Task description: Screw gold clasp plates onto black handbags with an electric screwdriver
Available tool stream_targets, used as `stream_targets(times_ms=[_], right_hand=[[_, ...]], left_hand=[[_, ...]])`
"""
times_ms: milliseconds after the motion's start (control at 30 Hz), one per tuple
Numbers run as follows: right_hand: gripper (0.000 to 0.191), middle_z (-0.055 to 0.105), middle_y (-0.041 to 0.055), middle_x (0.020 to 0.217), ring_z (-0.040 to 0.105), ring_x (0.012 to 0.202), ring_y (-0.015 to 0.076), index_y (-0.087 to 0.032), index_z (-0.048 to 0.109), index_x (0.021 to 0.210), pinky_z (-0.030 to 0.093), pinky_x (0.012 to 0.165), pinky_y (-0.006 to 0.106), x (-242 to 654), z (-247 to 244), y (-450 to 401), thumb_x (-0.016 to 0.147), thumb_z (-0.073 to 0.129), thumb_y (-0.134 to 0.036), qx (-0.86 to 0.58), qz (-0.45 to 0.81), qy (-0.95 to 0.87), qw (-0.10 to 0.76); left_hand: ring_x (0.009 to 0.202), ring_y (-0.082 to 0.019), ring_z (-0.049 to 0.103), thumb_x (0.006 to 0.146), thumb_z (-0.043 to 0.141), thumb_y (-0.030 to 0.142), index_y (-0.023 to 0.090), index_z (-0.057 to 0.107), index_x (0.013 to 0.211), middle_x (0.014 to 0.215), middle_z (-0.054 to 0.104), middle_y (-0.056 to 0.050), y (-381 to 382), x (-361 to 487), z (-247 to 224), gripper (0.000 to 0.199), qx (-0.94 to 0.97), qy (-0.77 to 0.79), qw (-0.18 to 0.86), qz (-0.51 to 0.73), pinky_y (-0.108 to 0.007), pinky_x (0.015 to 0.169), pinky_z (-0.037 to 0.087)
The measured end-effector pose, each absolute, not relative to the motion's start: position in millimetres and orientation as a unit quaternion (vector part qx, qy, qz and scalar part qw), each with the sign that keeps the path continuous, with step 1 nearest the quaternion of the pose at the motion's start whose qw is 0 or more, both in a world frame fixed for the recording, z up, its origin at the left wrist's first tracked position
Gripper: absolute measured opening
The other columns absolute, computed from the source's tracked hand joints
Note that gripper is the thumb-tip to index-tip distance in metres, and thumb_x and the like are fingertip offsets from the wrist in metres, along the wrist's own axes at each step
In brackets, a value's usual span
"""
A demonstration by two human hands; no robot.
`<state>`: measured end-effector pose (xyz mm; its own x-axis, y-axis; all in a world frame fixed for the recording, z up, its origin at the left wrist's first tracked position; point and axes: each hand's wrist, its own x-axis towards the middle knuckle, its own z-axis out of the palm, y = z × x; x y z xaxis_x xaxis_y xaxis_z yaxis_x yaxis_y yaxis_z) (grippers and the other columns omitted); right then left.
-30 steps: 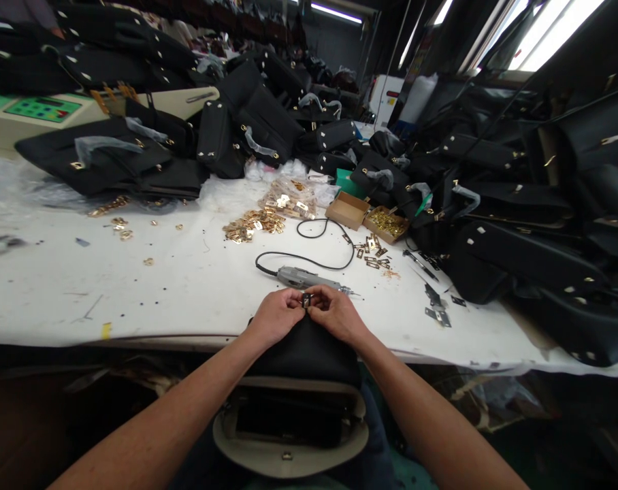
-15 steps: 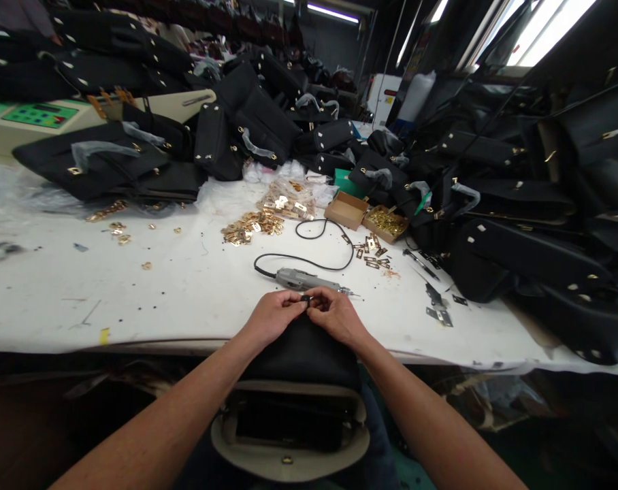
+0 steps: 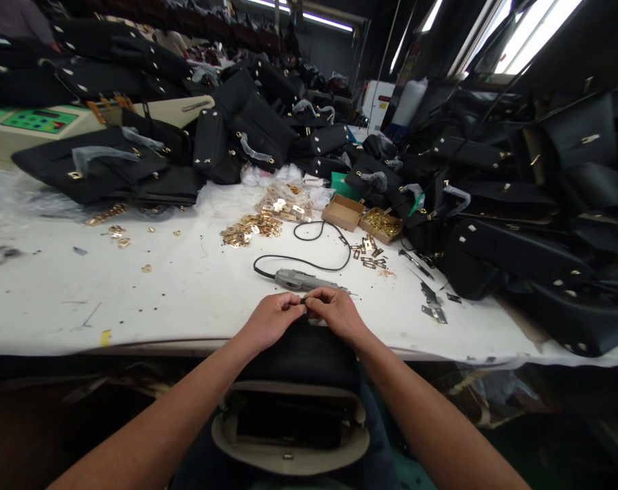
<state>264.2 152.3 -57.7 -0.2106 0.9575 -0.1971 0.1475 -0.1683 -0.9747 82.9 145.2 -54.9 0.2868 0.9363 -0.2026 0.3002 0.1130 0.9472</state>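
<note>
A black handbag (image 3: 299,361) lies on my lap against the table edge, its mouth open towards me with a pale lining. My left hand (image 3: 275,318) and my right hand (image 3: 335,313) meet over the bag's far end. Thumbs and fingers of both pinch a small dark piece (image 3: 303,304) between them; fingertips hide most of it, so its kind does not show. Just beyond the hands lies a grey electric screwdriver (image 3: 301,280) with a black cord, its bit pointing right.
Gold metal plates (image 3: 250,229) lie heaped mid-table. Beside an open cardboard box (image 3: 342,212) stands another box of small brass parts (image 3: 382,223). A pen (image 3: 416,264) and dark plates (image 3: 434,313) lie right. Black bags (image 3: 513,262) are piled along the back and right.
Both hands stay over the bag's far end, and the fingers have shifted slightly around the small dark piece. The view has turned a little to the right.
</note>
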Motion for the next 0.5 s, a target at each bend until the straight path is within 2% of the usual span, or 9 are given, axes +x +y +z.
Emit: stream_targets(times_ms=[133, 333, 400, 500], right_hand=[[0.024, 0.066, 0.0005, 0.060, 0.059, 0.055, 0.0121, -0.014, 0.072, 0.083, 0.047, 0.059, 0.025, 270, -46, 129, 0.075, 0.073, -0.036, -0.496, 0.630, -0.486, 0.348], [0.022, 0.067, 0.0007, 0.060, 0.060, 0.052, 0.0122, -0.014, 0.071, 0.081, 0.046, 0.055, 0.024, 269, -61, 79, 0.071, 0.073, -0.033, -0.515, 0.678, -0.433, 0.295], [0.021, 0.066, 0.0002, 0.059, 0.061, 0.053, 0.0129, -0.015, 0.070, 0.082, 0.046, 0.054, 0.024, 268, -66, 75, 0.071, 0.072, -0.032, -0.529, 0.663, -0.441, 0.293], [0.017, 0.067, -0.0001, 0.057, 0.060, 0.052, 0.0126, -0.015, 0.071, 0.083, 0.047, 0.053, 0.023, 266, -65, 85, 0.074, 0.069, -0.029, -0.539, 0.625, -0.476, 0.303]], left_hand=[[0.082, -0.022, 0.066, 0.082, 0.063, 0.040, 0.022, 0.074, 0.093, 0.089, 0.076, -0.003, 118, 77, -39, 0.024, 0.655, 0.477, 0.523, 0.266, -0.029, 0.074, 0.047], [0.071, -0.021, 0.066, 0.081, 0.064, 0.028, 0.024, 0.070, 0.094, 0.078, 0.073, -0.001, 59, 74, -39, 0.014, 0.688, 0.495, 0.494, 0.194, -0.028, 0.065, 0.041], [0.074, -0.022, 0.067, 0.083, 0.063, 0.026, 0.024, 0.067, 0.098, 0.078, 0.072, -0.001, 51, 76, -44, 0.016, 0.692, 0.517, 0.468, 0.187, -0.028, 0.068, 0.042], [0.086, -0.022, 0.068, 0.085, 0.063, 0.024, 0.025, 0.064, 0.104, 0.090, 0.073, -0.002, 53, 79, -50, 0.019, 0.708, 0.536, 0.401, 0.224, -0.031, 0.078, 0.045]])
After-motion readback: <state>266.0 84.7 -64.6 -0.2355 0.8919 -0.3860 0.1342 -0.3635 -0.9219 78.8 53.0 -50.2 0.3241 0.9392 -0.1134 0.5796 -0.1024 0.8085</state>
